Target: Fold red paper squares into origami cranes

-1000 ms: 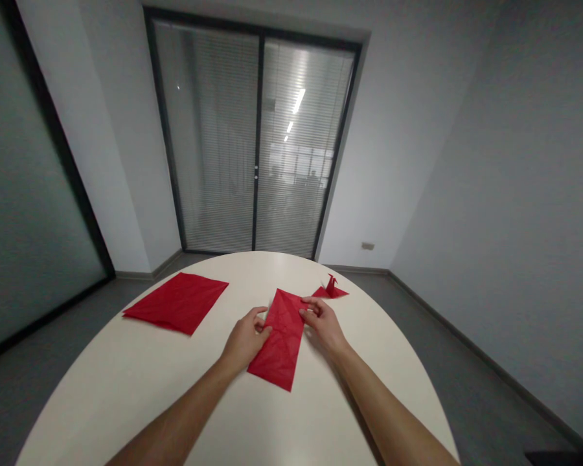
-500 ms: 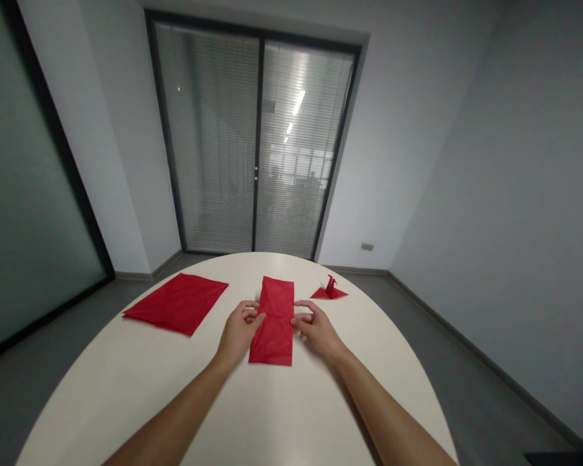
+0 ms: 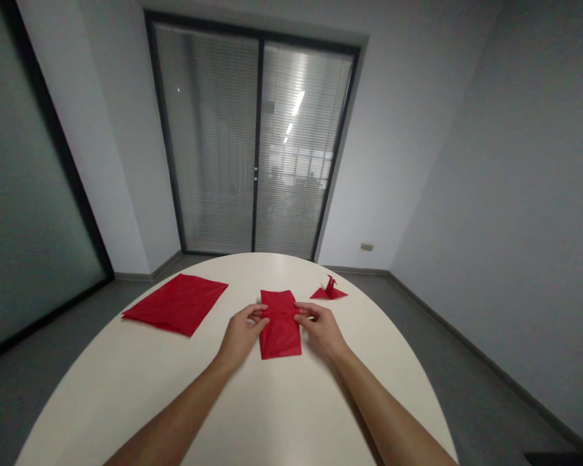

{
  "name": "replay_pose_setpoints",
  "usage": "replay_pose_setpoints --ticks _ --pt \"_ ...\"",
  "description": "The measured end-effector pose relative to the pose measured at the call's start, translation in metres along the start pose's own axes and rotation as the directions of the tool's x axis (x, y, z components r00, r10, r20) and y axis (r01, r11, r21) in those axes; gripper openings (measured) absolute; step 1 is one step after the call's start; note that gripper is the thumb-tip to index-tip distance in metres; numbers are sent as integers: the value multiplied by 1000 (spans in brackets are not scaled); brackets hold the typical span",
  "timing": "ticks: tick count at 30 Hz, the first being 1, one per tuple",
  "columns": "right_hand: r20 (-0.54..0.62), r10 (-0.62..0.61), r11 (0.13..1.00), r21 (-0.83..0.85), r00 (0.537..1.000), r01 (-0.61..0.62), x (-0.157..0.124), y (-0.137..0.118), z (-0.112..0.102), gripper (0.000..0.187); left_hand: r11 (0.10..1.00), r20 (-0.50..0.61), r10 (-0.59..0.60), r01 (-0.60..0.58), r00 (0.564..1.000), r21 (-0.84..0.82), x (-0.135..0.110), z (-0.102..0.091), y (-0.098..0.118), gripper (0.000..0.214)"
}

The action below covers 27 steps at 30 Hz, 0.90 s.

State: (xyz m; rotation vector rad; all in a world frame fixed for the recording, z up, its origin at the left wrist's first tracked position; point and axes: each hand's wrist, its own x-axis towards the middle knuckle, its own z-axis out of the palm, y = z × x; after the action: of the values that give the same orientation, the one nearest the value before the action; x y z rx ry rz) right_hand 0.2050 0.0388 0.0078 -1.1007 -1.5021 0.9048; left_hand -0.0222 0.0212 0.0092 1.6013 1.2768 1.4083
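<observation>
Between my hands is a folded rectangle of red paper [image 3: 280,333], its far part tilted up and a crease running across it at finger height. My left hand [image 3: 243,331] pinches its left edge with thumb and fingers. On the opposite edge, my right hand [image 3: 322,327] grips the paper the same way. A red folded paper crane [image 3: 330,290] stands beyond my right hand. To the left lies a larger piece of red paper [image 3: 177,304], flat and diamond-shaped, apart from my hands.
All of this rests on a round white table [image 3: 140,395]. Past its far edge is a dark-framed glass door [image 3: 214,149] with blinds. Grey-white walls [image 3: 515,194] flank the table.
The red paper rectangle now looks shorter from front to back and has shifted slightly right. Both hands have moved slightly with it, still at its edges. The crane and larger paper stay put.
</observation>
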Motion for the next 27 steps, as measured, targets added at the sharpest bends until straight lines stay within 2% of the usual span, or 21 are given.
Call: replay_pose_setpoints --ticks 3,7,13,19,23,27 --pt "-13 -39 995 -88 999 38 0 -5 -2 37 997 -6 46 -45 999 62 -3 -1 2 26" --pt "-38 -80 989 -127 996 75 -2 -12 -2 30 982 -8 157 -155 988 113 -6 -2 8 18" --pt "-54 -165 979 -126 985 158 -4 -18 -2 23 951 -30 269 -260 963 170 -8 -4 13 14" --pt "-38 -295 952 -90 955 291 -4 -15 -3 18 911 -27 342 -324 939 255 -8 -6 13 14" --pt "76 -358 908 -204 931 366 -8 -14 -6 10 851 12 393 -368 919 375 -11 -7 15 12" --pt "282 -321 852 -331 904 405 -14 -20 -7 15 801 182 318 -366 931 474 -15 -6 15 18"
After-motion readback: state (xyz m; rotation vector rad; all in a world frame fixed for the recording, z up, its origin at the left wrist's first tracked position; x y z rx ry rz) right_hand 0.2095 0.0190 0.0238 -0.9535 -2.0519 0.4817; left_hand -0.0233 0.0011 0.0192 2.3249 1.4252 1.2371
